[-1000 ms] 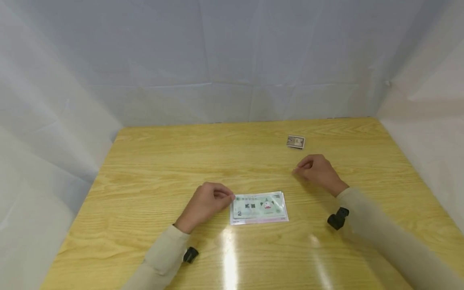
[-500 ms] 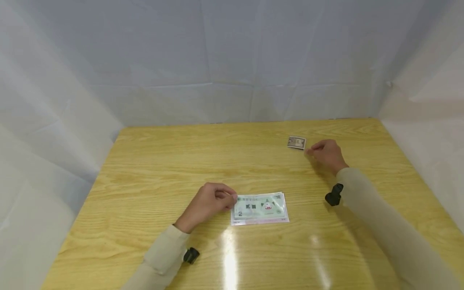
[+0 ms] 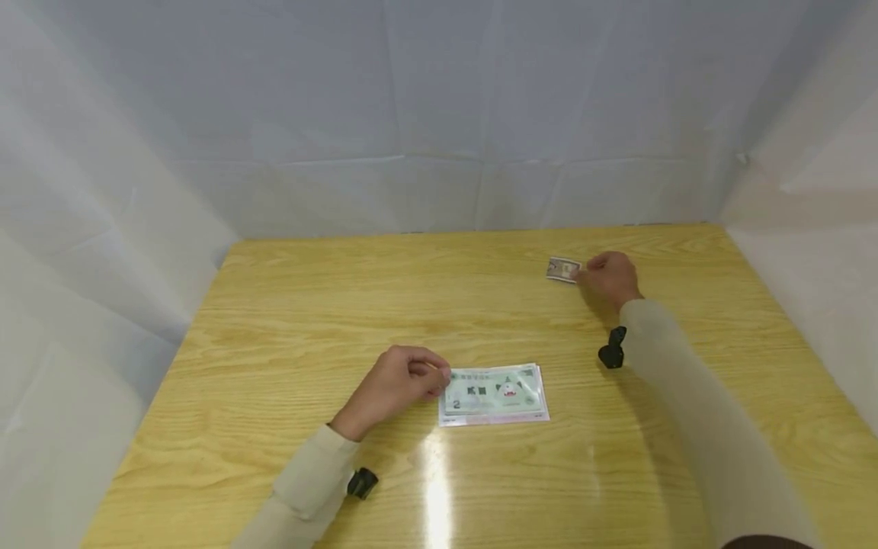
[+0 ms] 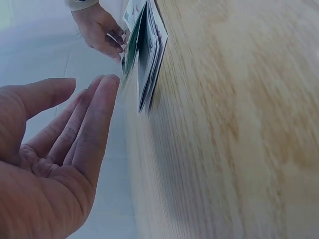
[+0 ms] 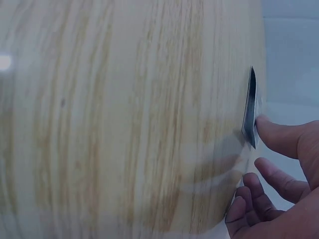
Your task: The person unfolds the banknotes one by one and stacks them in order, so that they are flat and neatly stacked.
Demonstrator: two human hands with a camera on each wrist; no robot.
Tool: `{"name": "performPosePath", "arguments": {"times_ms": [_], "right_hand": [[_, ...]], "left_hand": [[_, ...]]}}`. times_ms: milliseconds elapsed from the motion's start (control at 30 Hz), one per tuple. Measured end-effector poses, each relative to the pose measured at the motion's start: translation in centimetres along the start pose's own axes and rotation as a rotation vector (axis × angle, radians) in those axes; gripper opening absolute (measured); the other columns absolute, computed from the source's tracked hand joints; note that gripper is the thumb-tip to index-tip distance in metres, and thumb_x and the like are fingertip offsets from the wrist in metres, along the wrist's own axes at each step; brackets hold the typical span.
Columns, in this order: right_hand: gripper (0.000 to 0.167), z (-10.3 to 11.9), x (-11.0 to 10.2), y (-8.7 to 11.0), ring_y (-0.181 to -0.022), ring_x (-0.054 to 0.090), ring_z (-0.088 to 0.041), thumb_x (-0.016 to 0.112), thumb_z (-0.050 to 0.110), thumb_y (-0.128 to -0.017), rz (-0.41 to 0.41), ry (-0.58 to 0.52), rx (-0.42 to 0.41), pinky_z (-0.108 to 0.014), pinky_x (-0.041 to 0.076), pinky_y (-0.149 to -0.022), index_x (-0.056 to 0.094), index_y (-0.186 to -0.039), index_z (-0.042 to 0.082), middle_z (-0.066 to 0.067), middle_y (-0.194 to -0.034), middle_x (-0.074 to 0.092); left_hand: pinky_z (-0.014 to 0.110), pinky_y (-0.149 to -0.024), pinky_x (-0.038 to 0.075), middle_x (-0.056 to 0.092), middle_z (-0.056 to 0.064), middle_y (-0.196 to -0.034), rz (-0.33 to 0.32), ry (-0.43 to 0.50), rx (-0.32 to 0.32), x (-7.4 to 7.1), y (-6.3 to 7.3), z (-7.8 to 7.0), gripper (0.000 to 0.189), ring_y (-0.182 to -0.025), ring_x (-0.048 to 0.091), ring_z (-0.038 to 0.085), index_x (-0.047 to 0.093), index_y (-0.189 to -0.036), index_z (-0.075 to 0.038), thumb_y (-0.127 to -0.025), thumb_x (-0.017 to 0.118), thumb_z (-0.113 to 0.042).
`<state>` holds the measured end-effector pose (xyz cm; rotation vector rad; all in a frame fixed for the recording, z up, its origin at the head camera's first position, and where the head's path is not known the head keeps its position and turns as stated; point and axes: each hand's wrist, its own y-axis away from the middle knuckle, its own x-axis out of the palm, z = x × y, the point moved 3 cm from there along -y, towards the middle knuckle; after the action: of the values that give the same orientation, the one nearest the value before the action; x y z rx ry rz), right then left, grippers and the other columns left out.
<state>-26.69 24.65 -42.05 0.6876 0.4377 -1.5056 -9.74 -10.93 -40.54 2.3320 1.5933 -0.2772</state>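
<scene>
In the head view a stack of green play banknotes (image 3: 490,396) lies on the wooden table. My left hand (image 3: 398,385) is at its left corner; fingertips overlap the corner there. The left wrist view shows that hand's fingers fairly straight, a gap between thumb and index finger, nothing between them. Seen edge-on there, the banknotes (image 4: 144,55) are folded, with several layers. Farther back on the right lies a small brown folded note (image 3: 564,269). My right hand (image 3: 613,278) is at its right edge. In the right wrist view the thumb meets the note (image 5: 250,109), and the other fingers stand apart below.
The yellowish wooden table (image 3: 309,320) carries both sets of notes. Pale sheeting (image 3: 439,114) hangs behind it and at both sides. Dark wrist devices (image 3: 612,348) are strapped over the beige sleeves.
My right hand has moved away from me, first rightward and then back left, up to the small brown note. My left hand has barely moved at the green banknotes.
</scene>
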Motion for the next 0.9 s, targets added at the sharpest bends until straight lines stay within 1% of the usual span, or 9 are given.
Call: {"name": "performPosePath", "arguments": {"times_ms": [200,367,600,733,900], "right_hand": [[0.051,0.3,0.3,-0.2,-0.125,0.049,-0.048,0.069,0.020,-0.095,0.009,0.027,0.019,-0.060,0.044,-0.105,0.055,-0.133,-0.011,-0.032,-0.137,0.052],[0.049,0.3,0.5,-0.5,-0.126,0.047,-0.050,0.068,0.019,-0.096,0.034,0.063,0.007,-0.062,0.042,-0.106,0.055,-0.134,-0.009,-0.033,-0.139,0.051],[0.047,0.4,0.8,-0.5,-0.118,0.050,-0.048,0.070,0.019,-0.094,0.062,0.088,-0.013,-0.060,0.045,-0.102,0.058,-0.128,-0.011,-0.032,-0.130,0.053],[0.046,0.3,1.1,-0.7,-0.114,0.053,-0.044,0.072,0.018,-0.092,0.075,0.070,-0.014,-0.057,0.047,-0.099,0.057,-0.126,-0.011,-0.030,-0.126,0.055],[0.042,0.6,1.5,-0.5,-0.109,0.055,-0.041,0.072,0.014,-0.092,0.089,0.037,-0.023,-0.054,0.050,-0.095,0.057,-0.123,-0.010,-0.028,-0.120,0.056]], "left_hand": [[0.038,-0.076,0.063,0.075,0.014,-0.097,0.008,0.001,-0.005,0.1,0.1,-0.1,0.021,-0.087,0.073,0.028,0.071,-0.114,0.003,-0.098,0.068,-0.012],[0.038,-0.077,0.063,0.075,0.014,-0.097,0.012,0.008,-0.013,0.1,0.0,-0.1,0.022,-0.086,0.073,0.028,0.071,-0.114,0.003,-0.098,0.068,-0.012],[0.039,-0.078,0.063,0.075,0.014,-0.098,0.017,0.008,-0.016,0.1,0.0,-0.3,0.023,-0.086,0.072,0.028,0.071,-0.115,0.002,-0.098,0.069,-0.013],[0.039,-0.078,0.063,0.075,0.013,-0.097,0.019,0.008,-0.012,0.1,-0.1,-0.3,0.023,-0.086,0.072,0.028,0.071,-0.115,0.002,-0.098,0.069,-0.013],[0.040,-0.077,0.063,0.075,0.013,-0.097,0.022,0.009,-0.008,0.1,-0.1,-0.4,0.023,-0.086,0.072,0.028,0.071,-0.115,0.002,-0.098,0.069,-0.013]]}}
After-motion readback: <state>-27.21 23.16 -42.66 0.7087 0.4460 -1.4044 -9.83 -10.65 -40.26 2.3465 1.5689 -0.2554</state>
